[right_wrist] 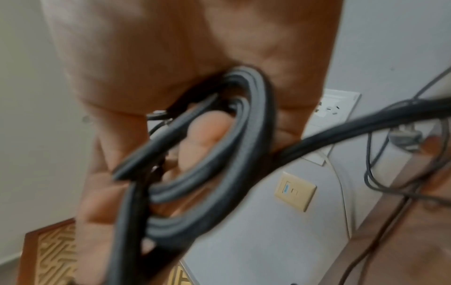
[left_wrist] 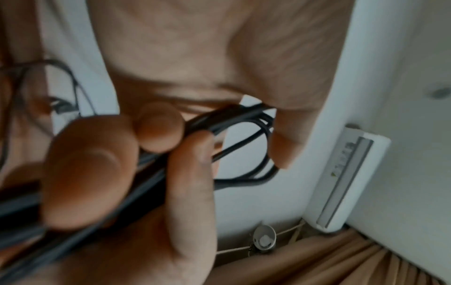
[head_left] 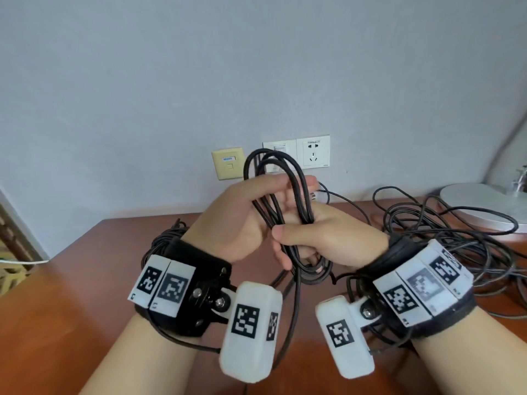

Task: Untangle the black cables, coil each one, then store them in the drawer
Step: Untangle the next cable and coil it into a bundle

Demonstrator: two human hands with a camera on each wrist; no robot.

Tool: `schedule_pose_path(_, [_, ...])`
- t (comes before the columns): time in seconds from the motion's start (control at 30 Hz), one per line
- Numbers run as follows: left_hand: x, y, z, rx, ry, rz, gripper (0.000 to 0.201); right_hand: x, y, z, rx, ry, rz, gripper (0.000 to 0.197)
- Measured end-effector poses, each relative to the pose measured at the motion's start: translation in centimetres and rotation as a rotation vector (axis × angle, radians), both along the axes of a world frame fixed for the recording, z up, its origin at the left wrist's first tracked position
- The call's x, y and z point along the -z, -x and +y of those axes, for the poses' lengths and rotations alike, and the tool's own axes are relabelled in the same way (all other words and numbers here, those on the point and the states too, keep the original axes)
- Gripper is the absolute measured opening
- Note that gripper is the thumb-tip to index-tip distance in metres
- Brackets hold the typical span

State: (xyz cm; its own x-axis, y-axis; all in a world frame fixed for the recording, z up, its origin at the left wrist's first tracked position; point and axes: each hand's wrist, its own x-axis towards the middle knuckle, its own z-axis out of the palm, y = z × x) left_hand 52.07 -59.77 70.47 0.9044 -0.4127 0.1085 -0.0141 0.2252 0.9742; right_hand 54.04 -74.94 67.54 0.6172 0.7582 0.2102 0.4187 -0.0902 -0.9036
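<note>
A pale wall [head_left: 256, 67] with sockets [head_left: 312, 151] is seen behind the brown table [head_left: 71, 280], where a tangled heap of black cables [head_left: 456, 238] is left at the right. The coiling step is judged in hand: a coiled cable [head_left: 285, 201] is gripped above the table by the left hand [head_left: 242, 220] and right hand [head_left: 328, 238], fingers curled round it. Its trailing end must be wound in next.

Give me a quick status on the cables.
Both hands, left and right, grip looped black cable coil. Tangled black cable pile remains on brown wooden table.
</note>
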Motion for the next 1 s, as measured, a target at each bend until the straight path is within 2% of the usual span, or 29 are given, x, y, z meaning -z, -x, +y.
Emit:
schedule_pose_path(0.07, [0.5,-0.2,0.3,0.160,0.078,0.007,0.067,0.1,0.2,-0.2,-0.054,-0.032,0.114,0.025])
schedule_pose_path(0.13, [1.0,-0.3,0.2,0.208,0.167,-0.041,0.065,0.2,0.4,-0.2,-0.096,-0.054,0.199,0.024])
schedule_pose_path(0.2, [1.0,-0.3,-0.1,0.189,0.230,-0.083,0.051,0.1,0.6,0.2,-0.110,-0.062,0.220,0.021])
schedule_pose_path(0.27, [0.9,-0.2,-0.4,0.176,0.271,-0.106,0.041,-0.2,0.8,0.3,-0.076,-0.025,0.169,0.018])
schedule_pose_path(0.37, [0.7,-0.3,-0.7,0.123,0.336,-0.098,0.034,-0.9,0.9,0.1,-0.009,0.094,0.034,0.013])
schedule_pose_path(0.43, [0.4,-0.5,-0.6,0.086,0.388,-0.081,0.038,-1.3,1.0,-0.2,0.021,0.126,0.032,0.005])
schedule_pose_path(0.5, [0.2,-0.6,-0.4,0.064,0.430,-0.083,0.040,-1.4,1.2,-0.1,0.074,0.129,0.044,0.011])
schedule_pose_path(0.73, [0.0,-0.4,-0.9,-0.088,0.542,-0.058,0.022,-1.1,1.4,1.2,0.289,0.113,-0.037,0.026])
schedule_pose_path(0.83, [-0.2,-0.5,-0.6,-0.175,0.575,-0.047,0.020,-0.1,1.2,1.8,0.470,0.152,-0.209,0.035])
schedule_pose_path(0.9, [-0.7,-0.6,0.1,-0.249,0.601,-0.087,0.019,0.9,0.9,2.3,0.563,0.227,-0.380,0.030])
schedule_pose_path(1.0, [-0.9,-0.7,0.9,-0.273,0.585,-0.131,0.017,2.5,0.4,3.1,0.642,0.164,-0.489,0.026])
